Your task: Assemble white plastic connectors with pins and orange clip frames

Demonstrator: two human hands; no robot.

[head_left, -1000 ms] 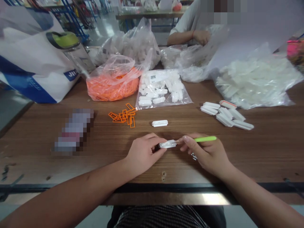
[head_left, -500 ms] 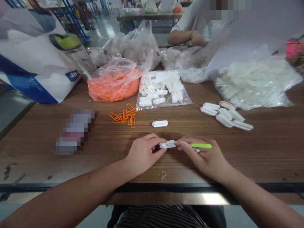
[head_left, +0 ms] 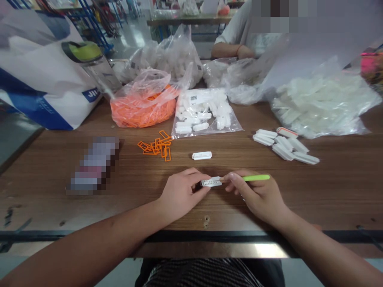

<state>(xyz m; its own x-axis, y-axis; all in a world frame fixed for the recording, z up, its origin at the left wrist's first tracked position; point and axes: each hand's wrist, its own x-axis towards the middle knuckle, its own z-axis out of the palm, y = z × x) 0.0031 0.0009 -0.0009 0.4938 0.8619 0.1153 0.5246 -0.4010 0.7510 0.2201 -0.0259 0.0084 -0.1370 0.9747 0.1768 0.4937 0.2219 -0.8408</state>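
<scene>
My left hand pinches a small white plastic piece with printed marks, held just above the wooden table near its front edge. My right hand grips a thin tool with a green handle, its tip touching the right end of the white piece. A single white plastic piece lies on the table just beyond my hands. Loose orange frames lie to the left of it.
A pile of white pieces lies at right. Further back sit a bag of orange frames, a clear bag of white parts and a big bag of white parts. A white-and-blue bag stands left. Another person's arm rests across the table.
My right hand's green tool dipped lower and flatter half a second ago, then rose slightly again; its tip stays at the white piece. My left hand has not moved.
</scene>
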